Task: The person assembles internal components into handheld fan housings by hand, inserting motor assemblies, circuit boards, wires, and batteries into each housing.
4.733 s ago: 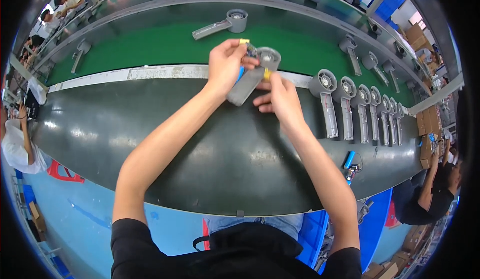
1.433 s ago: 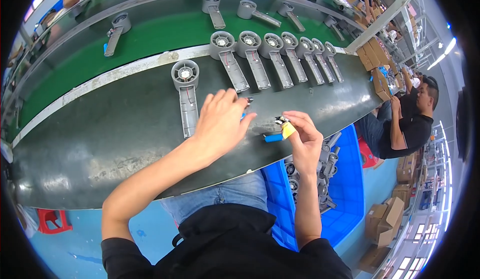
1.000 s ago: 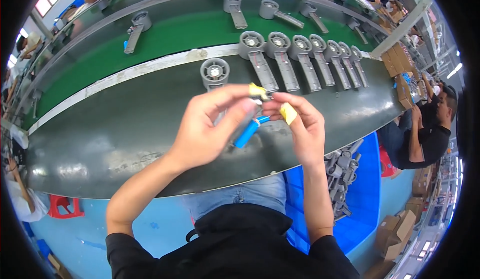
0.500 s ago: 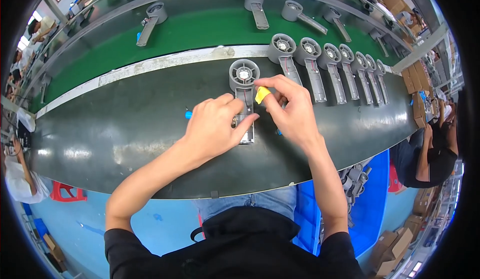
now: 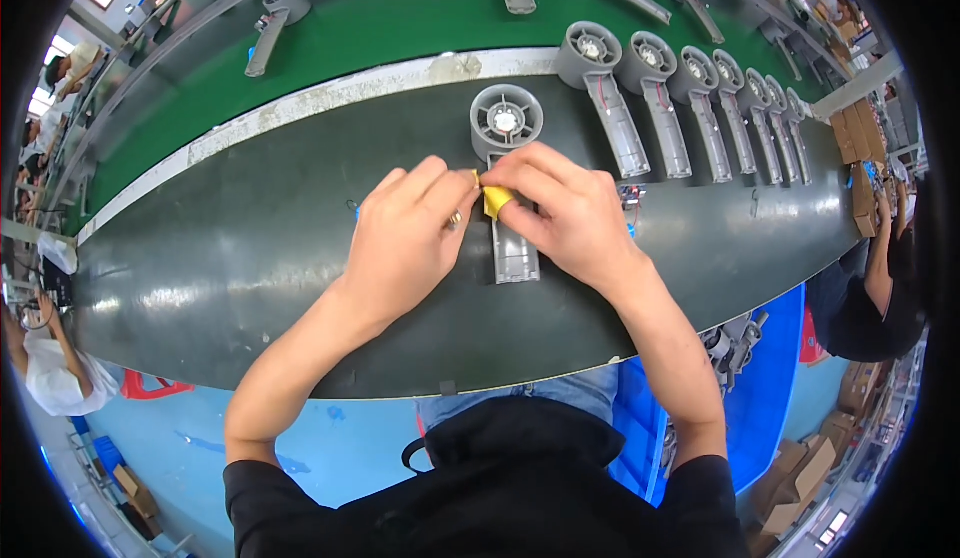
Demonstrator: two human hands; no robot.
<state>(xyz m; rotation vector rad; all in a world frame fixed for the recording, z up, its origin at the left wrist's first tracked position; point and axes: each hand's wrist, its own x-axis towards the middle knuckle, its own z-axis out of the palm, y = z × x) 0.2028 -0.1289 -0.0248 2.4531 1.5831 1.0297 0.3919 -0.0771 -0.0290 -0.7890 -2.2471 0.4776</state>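
Observation:
A grey handheld fan housing (image 5: 515, 258) lies on the dark table in front of me, its round fan end away from me and its open handle toward me. Over the handle's upper part, my left hand (image 5: 405, 233) and my right hand (image 5: 565, 213) meet with pinched fingertips. Yellow wrapping (image 5: 496, 201) covers my right thumb tip, and a bit of yellow also shows by the left fingertips. A small brass-coloured piece (image 5: 455, 220) peeks from under my left hand. What the fingertips pinch is too small to make out.
Several similar grey housings (image 5: 660, 108) stand in a row at the right. More lie on the green belt (image 5: 400, 28) beyond the pale rail. A small circuit board (image 5: 631, 198) lies right of my right hand. A blue bin (image 5: 765, 408) with grey parts stands below the table edge; co-workers sit at both sides.
Both hands have come together at the handle's upper part. My left hand has lifted off the handle's lower part, baring it. The whole view has shifted slightly.

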